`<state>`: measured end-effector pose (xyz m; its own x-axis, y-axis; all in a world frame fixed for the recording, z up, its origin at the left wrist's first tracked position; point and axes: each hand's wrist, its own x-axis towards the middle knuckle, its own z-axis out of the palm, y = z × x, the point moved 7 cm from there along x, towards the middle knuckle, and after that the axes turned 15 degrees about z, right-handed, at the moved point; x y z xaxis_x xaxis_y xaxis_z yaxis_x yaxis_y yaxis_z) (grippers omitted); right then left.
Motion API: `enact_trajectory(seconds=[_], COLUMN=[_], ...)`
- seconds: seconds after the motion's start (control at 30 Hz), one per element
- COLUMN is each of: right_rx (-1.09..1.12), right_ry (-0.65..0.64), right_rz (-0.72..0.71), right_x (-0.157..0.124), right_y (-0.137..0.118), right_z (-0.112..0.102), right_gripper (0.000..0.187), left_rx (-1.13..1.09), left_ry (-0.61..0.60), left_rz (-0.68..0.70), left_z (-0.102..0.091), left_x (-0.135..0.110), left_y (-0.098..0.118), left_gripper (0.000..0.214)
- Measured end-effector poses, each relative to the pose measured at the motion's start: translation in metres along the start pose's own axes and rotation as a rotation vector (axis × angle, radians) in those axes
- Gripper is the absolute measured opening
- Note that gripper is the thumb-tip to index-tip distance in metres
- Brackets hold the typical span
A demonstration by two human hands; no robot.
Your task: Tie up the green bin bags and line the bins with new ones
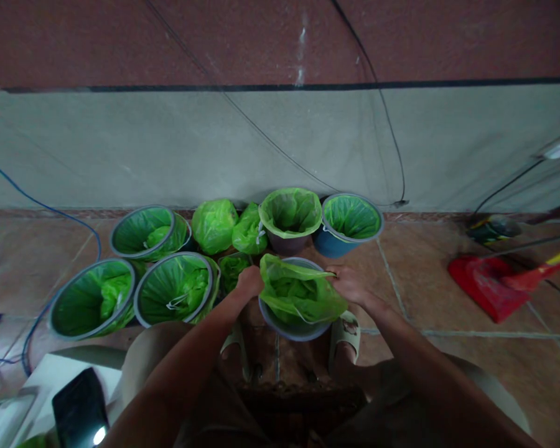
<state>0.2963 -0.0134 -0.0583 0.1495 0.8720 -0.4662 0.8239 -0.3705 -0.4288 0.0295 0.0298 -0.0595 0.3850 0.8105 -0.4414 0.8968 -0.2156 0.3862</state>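
A grey bin (293, 328) stands on the floor between my feet, with a green plastic bag (295, 290) opened over its mouth. My left hand (249, 281) is closed on the bag's left edge at the rim. On the right side, my right hand (350, 283) pinches the bag's edge. The bag sits partly inside the bin and bulges above it.
Several bins lined with green bags (175, 287) stand in rows by the wall, and two tied green bags (214, 224) lie among them. A red dustpan (488, 283) and broom lie at the right. Cables cross the wall and floor. A phone (80, 407) lies at lower left.
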Motion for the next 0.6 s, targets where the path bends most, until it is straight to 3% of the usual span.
enact_trajectory(seconds=[0.13, 0.3, 0.37, 0.43, 0.53, 0.6], right_rx=[0.344, 0.622, 0.508, 0.271, -0.112, -0.226], right_ry=[-0.154, -0.177, -0.171, -0.151, -0.072, -0.004], right_rz=[-0.03, 0.089, 0.113, 0.127, 0.289, 0.355], right_x=[-0.025, -0.035, -0.035, -0.033, -0.028, -0.025], right_y=[-0.019, -0.002, 0.009, 0.018, 0.038, 0.045], right_z=[-0.011, -0.031, -0.033, -0.028, -0.015, -0.006], right_gripper=[0.022, 0.027, 0.024, 0.021, 0.017, 0.015], left_rx=[0.051, 0.079, 0.082, 0.089, 0.102, 0.111], left_ry=[0.02, 0.184, 0.283, 0.324, 0.218, 0.117], left_rz=[-0.005, -0.046, -0.062, -0.073, -0.065, -0.04], left_z=[-0.014, -0.051, -0.062, -0.062, -0.038, -0.02], left_x=[-0.001, -0.001, 0.0, 0.001, 0.004, 0.006], left_y=[0.0, -0.008, -0.012, -0.015, -0.015, -0.014], left_gripper=[0.023, 0.027, 0.029, 0.03, 0.031, 0.03])
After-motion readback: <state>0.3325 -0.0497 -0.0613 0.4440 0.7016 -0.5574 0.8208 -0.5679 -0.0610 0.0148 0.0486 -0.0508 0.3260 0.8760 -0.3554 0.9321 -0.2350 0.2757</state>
